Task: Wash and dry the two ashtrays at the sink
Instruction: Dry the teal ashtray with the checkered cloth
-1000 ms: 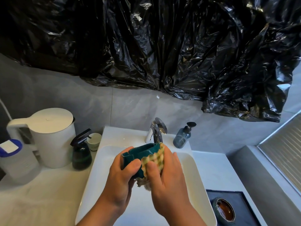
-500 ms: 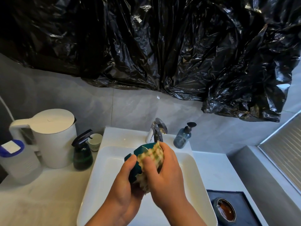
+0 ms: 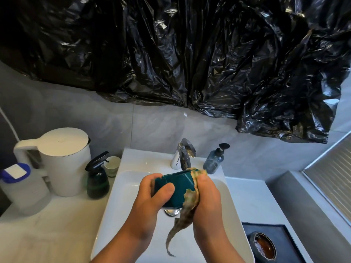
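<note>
Left hand (image 3: pixel 150 202) gripping teal ashtray (image 3: pixel 174 186) over white sink (image 3: pixel 121 186), right hand (image 3: pixel 207 202) clutching checked cloth (image 3: pixel 190 202) against its side, cloth tail dangling

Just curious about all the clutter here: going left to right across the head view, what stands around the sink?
Blue-capped jug → white kettle → dark spray bottle → small cup → tap → soap pump bottle → brown ashtray.
</note>
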{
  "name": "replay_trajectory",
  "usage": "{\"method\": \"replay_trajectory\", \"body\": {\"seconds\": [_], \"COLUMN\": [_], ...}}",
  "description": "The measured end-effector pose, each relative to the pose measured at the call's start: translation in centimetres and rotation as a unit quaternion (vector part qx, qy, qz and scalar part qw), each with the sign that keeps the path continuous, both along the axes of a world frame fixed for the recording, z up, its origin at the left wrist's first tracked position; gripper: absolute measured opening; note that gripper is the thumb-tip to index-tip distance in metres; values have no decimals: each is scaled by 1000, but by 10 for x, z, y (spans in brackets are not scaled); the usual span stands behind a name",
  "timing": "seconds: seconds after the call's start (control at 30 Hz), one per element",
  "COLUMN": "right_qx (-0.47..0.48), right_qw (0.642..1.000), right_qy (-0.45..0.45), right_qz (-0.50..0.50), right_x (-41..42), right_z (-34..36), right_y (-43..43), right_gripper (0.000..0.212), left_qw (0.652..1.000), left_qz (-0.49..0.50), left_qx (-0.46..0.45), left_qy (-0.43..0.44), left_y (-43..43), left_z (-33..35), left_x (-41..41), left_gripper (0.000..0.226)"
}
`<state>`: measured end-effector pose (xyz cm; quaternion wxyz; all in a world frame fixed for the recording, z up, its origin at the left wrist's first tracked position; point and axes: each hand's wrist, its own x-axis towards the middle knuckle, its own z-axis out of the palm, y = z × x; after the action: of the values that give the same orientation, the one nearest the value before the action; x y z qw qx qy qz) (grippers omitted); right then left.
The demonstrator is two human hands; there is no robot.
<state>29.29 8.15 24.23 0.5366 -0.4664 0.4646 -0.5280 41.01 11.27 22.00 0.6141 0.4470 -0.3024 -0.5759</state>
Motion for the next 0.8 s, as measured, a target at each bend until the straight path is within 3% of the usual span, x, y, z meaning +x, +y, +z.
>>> {"method": "replay_trajectory", "body": {"seconds": [0.07,0.13,0.2,0.27,0.33,0.43,0.5,0.6,0.7,0.8], "right_qx": [-27,-53,-91,-119,-113,-62,-46,17,95,96], "right_qw": [996,986,968,941,931,952,972,991,993,995], "right_qy": [73,152,230,316,346,297,224,112,40,27], "right_qz": [-34,-48,-37,-32,-22,-37,-50,-66,-51,-19], "right_x": [3,7,10,13,17,20,18,12,6,9], "right_z": [-2,-6,-4,0,3,7,6,9,9,5], "right_y": [3,9,17,26,28,23,14,1,-5,-3], "right_gripper": [45,38,50,77,97,91,65,32,29,26], "left_qw": [1000,998,995,992,991,992,993,991,984,981], "left_qz": [10,21,29,37,57,86,91,87,77,50], "left_qx": [15,35,55,73,72,42,26,36,65,100], "left_qy": [18,53,80,98,102,85,70,91,144,160], "left_y": [-2,-4,-7,-8,-7,-8,-9,-8,-6,-8], "left_z": [2,2,1,1,0,-3,-4,-5,-6,-4], "left_x": [-1,-3,-1,0,-1,-1,-1,-1,-4,-7], "left_gripper": [65,63,65,73,75,70,59,67,59,60]}}
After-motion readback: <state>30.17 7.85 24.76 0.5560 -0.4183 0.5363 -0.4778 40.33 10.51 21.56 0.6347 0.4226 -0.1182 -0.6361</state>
